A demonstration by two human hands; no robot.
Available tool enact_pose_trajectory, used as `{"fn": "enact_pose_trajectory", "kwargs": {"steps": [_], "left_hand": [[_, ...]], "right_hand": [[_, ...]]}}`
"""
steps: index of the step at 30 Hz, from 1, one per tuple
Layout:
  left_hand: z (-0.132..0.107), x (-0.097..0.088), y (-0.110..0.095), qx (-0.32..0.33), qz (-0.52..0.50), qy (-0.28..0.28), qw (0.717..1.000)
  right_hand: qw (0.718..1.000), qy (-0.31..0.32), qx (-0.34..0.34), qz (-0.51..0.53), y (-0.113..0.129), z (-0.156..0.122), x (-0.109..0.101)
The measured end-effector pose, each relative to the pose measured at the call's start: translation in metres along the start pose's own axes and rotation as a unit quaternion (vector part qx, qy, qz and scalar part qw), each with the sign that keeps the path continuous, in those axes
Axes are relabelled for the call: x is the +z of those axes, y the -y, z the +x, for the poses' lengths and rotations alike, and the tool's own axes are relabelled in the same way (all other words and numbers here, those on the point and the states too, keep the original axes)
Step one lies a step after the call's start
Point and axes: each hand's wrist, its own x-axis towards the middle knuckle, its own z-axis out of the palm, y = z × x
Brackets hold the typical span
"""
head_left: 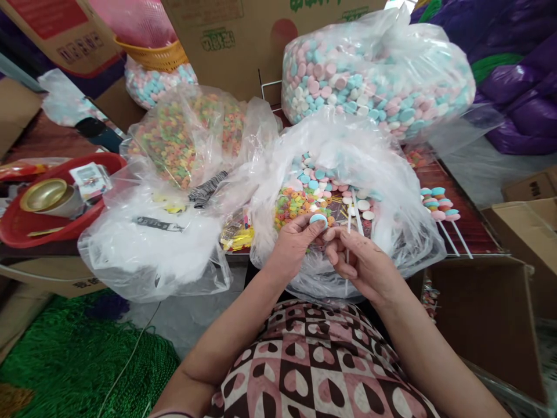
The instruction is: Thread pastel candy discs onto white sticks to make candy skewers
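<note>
Loaded sticks (444, 203) look done at three o'clock, left hand (295, 241) pinching a disc (318, 220), right hand (363, 258) curled round a white stick (348, 216), loose candies (313, 184) left at twelve

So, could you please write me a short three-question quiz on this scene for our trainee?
1. Multiple choice: Which hand holds the blue-and-white candy?
A) left
B) right
C) neither

2. True or false: The gold bowl is inside the red basin.

3. Count: How many white sticks extend from the stacked candies lying at the far right?

Key:
1. A: the left hand pinches it.
2. True.
3. Two.
</note>
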Motion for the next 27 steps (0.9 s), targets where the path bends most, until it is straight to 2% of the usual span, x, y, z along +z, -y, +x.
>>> {"fn": "enact_pose_trajectory", "kwargs": {"steps": [4, 9, 14, 21, 27], "left_hand": [[0.000, 0.000, 0.001, -0.036, -0.028, -0.005, 0.999], [0.001, -0.003, 0.001, -0.064, -0.060, 0.016, 0.996], [0.002, -0.002, 0.001, -0.083, -0.087, 0.009, 0.993], [0.002, -0.004, 0.000, -0.070, -0.074, -0.033, 0.994], [0.002, -0.006, 0.004, -0.067, -0.060, -0.039, 0.995]], "right_hand": [[1.000, -0.004, 0.012, 0.003, -0.003, 0.001, 0.000], [0.999, -0.007, 0.022, 0.027, -0.006, 0.002, -0.002], [0.997, -0.047, 0.016, 0.052, -0.004, 0.005, 0.000], [0.990, -0.113, -0.021, 0.078, -0.004, -0.003, -0.008], [0.980, -0.091, -0.018, 0.175, 0.002, -0.005, -0.013]]}}
